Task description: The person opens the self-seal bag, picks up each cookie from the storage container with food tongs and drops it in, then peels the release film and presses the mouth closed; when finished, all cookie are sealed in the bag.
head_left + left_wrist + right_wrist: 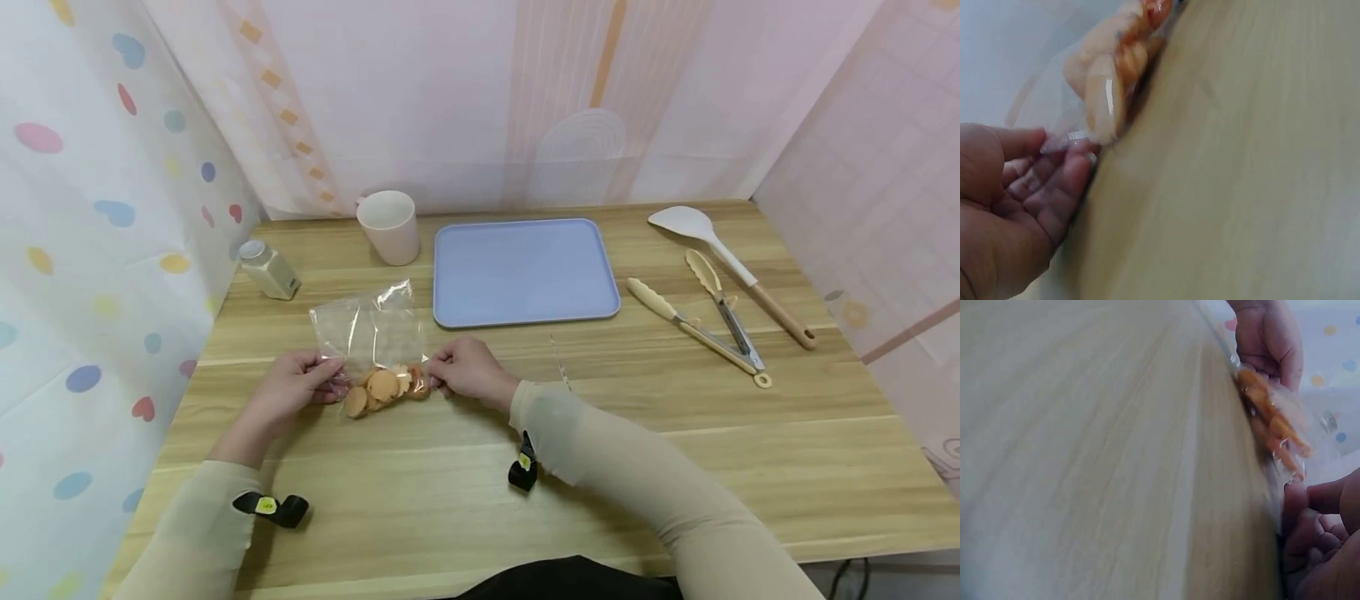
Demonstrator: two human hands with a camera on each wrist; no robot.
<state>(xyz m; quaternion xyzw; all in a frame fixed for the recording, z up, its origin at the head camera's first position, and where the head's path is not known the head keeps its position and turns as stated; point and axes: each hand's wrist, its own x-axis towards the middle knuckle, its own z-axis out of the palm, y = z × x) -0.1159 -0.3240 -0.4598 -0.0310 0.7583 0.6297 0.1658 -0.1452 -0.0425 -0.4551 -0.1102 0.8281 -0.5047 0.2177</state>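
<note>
A clear plastic bag (372,329) lies on the wooden table with several round, light-brown cookies (383,385) gathered at its near end. My left hand (296,390) pinches the bag's left edge between thumb and fingers. On the opposite side, my right hand (471,369) pinches the right edge near the cookies. In the left wrist view the left hand (1016,200) grips a fold of the film beside the cookies (1107,94). The right wrist view shows the right hand (1325,531) holding the film just below the orange-looking cookies (1272,422).
Behind the bag stand a white mug (392,229) and a square jar with a lid (270,271). A blue tray (525,275) lies at the back middle. To the right are tongs (708,337) and a white spatula (738,267) with a wooden handle.
</note>
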